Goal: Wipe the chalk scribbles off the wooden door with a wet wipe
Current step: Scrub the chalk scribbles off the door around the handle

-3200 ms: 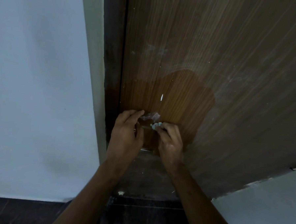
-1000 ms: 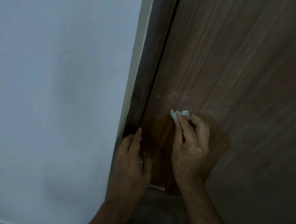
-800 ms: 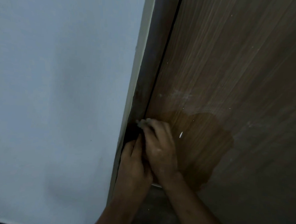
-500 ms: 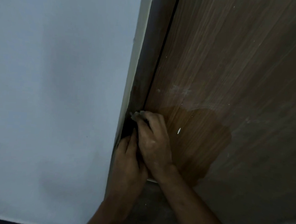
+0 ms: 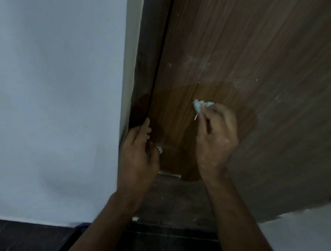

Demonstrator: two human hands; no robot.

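The wooden door (image 5: 269, 59) fills the right half of the view, with a darker wet patch (image 5: 182, 111) low on it. Faint chalk smears (image 5: 197, 62) remain just above the patch. My right hand (image 5: 216, 139) pinches a crumpled pale blue wet wipe (image 5: 200, 105) at its fingertips, held against the wet patch. My left hand (image 5: 139, 151) rests on the door's left edge by the frame, fingers pointing up, and holds nothing that I can see.
A white wall (image 5: 53, 100) and the dark door frame (image 5: 147, 53) stand on the left. Below lie a dark floor (image 5: 20, 236) and threshold with small white scraps (image 5: 135, 218). More white wall (image 5: 308, 238) shows at the lower right.
My right hand has swung with the wipe from the door's left edge back to the right, onto the wet patch. My left hand stays at the door's edge.
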